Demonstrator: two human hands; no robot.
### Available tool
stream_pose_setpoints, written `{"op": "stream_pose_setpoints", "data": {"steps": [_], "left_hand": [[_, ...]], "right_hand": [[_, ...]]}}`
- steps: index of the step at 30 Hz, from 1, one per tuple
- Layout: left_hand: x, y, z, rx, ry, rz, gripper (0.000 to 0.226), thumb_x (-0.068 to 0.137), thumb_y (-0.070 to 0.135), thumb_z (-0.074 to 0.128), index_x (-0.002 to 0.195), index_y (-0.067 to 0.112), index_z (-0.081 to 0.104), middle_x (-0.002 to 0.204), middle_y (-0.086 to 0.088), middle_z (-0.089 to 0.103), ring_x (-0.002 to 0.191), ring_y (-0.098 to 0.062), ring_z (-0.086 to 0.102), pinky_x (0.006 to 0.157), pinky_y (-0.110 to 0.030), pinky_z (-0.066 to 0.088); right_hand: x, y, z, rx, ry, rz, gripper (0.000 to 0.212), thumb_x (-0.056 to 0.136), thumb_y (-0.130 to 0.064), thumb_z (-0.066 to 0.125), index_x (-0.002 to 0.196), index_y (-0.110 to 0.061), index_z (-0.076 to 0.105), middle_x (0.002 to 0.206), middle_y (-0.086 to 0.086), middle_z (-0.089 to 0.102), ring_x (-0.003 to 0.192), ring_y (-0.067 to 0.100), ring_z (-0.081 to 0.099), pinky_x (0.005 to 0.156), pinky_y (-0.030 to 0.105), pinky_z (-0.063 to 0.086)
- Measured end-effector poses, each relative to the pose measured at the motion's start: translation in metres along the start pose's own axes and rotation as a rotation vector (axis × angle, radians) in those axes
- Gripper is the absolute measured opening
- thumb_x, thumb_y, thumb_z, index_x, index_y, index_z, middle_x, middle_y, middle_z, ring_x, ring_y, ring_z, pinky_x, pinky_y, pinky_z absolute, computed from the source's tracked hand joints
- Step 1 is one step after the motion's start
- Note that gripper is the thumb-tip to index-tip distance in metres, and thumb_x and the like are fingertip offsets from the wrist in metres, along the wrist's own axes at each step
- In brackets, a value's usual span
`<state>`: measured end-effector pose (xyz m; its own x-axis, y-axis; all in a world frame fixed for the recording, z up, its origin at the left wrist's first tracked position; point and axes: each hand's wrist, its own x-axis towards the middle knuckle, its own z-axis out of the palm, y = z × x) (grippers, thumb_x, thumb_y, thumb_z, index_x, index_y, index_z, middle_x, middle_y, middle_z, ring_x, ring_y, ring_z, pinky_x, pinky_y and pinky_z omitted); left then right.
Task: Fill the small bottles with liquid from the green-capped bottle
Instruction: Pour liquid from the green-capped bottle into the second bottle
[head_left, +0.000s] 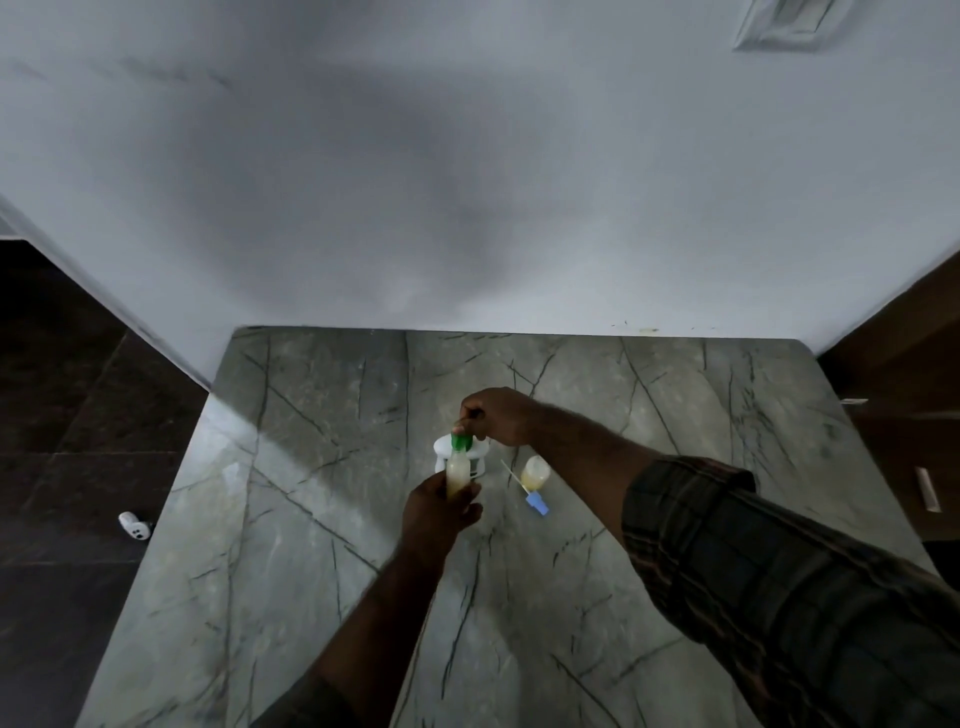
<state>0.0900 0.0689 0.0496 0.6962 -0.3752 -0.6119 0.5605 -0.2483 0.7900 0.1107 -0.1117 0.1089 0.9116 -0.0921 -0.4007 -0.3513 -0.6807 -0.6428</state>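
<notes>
A slim bottle of pale yellowish liquid (458, 472) with a green cap (461, 442) stands upright above the middle of the table. My left hand (439, 512) is wrapped around its lower body. My right hand (493, 415) reaches in from the right and pinches the green cap with fingertips. Right behind the bottle sits a white round container (480, 457), partly hidden. A small bottle holding yellowish liquid (535, 472) stands to the right, without a visible cap. A thin white stick with a blue end (535, 501) lies beside it.
The grey marble-patterned table (311, 519) butts against a white wall (467, 182). Dark floor lies to the left, with a small white object (134, 526) on it. Dark wooden furniture (904, 374) stands at the right.
</notes>
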Motion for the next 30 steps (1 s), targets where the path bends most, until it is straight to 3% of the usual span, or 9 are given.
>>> {"op": "stream_pose_setpoints", "data": {"steps": [13,17,22,26,30], "left_hand": [[0.001,0.001,0.000,-0.016,0.007,-0.029,0.031,0.085,0.009,0.072,0.115,0.011,0.064,0.100,-0.010,0.070,0.089,-0.021,0.072,0.064,-0.025,0.060],[0.000,0.000,0.001,-0.024,0.012,-0.056,0.033,0.085,0.008,0.071,0.117,0.010,0.063,0.100,-0.009,0.068,0.089,-0.021,0.071,0.061,-0.024,0.060],[-0.002,0.005,0.001,-0.014,0.014,-0.016,0.035,0.085,0.009,0.072,0.119,0.008,0.063,0.101,-0.011,0.068,0.090,-0.023,0.071,0.064,-0.025,0.060],[-0.002,0.005,0.001,0.025,0.015,-0.023,0.038,0.086,0.009,0.070,0.123,0.007,0.061,0.103,-0.012,0.068,0.094,-0.025,0.070,0.071,-0.030,0.062],[-0.005,0.005,0.004,-0.002,0.018,-0.035,0.036,0.087,0.006,0.069,0.122,0.005,0.060,0.100,-0.013,0.067,0.091,-0.024,0.069,0.066,-0.027,0.062]], "right_hand": [[-0.001,0.004,0.001,0.004,-0.018,-0.006,0.031,0.094,-0.035,0.061,0.100,-0.005,0.069,0.096,0.013,0.070,0.083,0.018,0.059,0.078,0.034,0.047],[0.002,0.009,0.009,-0.003,-0.034,0.003,0.031,0.095,-0.033,0.059,0.102,-0.004,0.068,0.100,0.016,0.070,0.083,0.018,0.057,0.074,0.030,0.043],[0.005,0.002,-0.003,-0.088,-0.040,-0.016,0.030,0.092,-0.035,0.064,0.100,-0.006,0.068,0.090,0.007,0.065,0.081,0.014,0.056,0.062,0.021,0.038],[0.006,0.006,0.002,-0.094,-0.023,-0.026,0.028,0.093,-0.032,0.062,0.099,-0.006,0.068,0.092,0.009,0.067,0.081,0.015,0.055,0.068,0.027,0.040],[0.005,0.008,0.004,-0.162,-0.029,-0.036,0.023,0.095,-0.029,0.060,0.098,-0.007,0.067,0.086,0.004,0.060,0.082,0.017,0.054,0.072,0.028,0.035]]}}
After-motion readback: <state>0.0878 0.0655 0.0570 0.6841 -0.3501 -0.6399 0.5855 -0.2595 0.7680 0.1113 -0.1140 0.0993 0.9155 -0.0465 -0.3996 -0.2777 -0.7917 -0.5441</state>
